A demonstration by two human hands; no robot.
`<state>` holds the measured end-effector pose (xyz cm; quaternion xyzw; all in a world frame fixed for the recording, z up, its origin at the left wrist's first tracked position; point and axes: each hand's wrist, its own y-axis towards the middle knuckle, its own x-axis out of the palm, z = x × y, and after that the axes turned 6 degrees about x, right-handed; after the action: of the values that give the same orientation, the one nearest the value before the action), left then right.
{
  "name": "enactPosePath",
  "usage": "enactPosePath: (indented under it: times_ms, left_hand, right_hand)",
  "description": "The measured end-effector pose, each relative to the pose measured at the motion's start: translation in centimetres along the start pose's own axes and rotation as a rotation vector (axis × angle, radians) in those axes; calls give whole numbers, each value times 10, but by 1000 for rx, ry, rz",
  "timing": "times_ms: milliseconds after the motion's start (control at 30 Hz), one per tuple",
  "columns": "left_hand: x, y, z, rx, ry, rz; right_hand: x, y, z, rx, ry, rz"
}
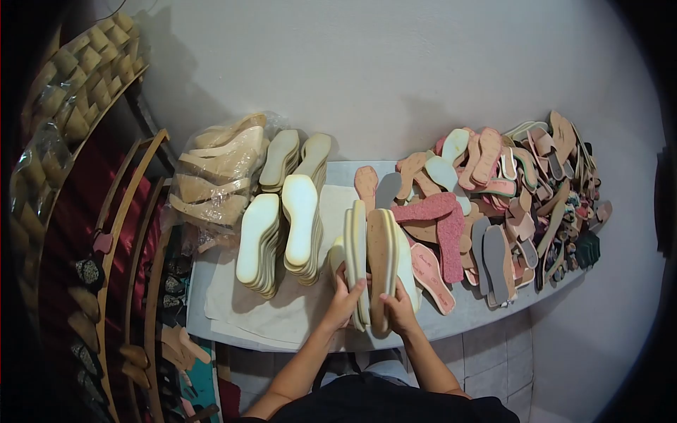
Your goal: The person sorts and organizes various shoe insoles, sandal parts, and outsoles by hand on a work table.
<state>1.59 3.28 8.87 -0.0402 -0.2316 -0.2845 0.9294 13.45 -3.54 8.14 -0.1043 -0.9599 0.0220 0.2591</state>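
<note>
Left hand (pixel 343 299) is clasping a bundle of long cream-and-grey foam shoe soles (pixel 356 268), thumb pressing on the near edges; right hand (pixel 400 304) is gripping a second bundle, tan-faced soles with pale layered edges (pixel 379 261), thumb lying across the tan face. Both bundles are standing on edge side by side, toe ends pointing away, above the near part of the pale grey table (pixel 199 299). Further pale soles (pixel 407 275) are showing just beyond the right hand.

Outward, left: two tall stacks of glossy cream soles (pixel 259 240) are leaning slightly on an off-white sheet (pixel 303 310); duller beige stacks (pixel 281 158) are standing behind; wedge soles wrapped in clear plastic (pixel 222 176) are resting beyond. Right: rough-textured pink insoles (pixel 449 243) and a smooth pink printed insole (pixel 431 278) are lying loose beside a mixed heap of sandals and soles (pixel 564 187).

Risk, judged: layers are depending on finger pressure alone, so a slackening thumb could let inner soles slide out or fan. Proximity to the table's near edge could be sending any slipped piece floorward. The cream stacks, being tall and uneven, could topple if knocked by an elbow; loose pink insoles could be mixing in by contact.
</note>
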Motion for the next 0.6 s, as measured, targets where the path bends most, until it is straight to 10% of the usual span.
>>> enactPosePath:
  times_ms: [600]
  left_hand:
    - [8,-13,-1,4,-92,78]
  right_hand:
    - [25,-19,5,-156,-379,20]
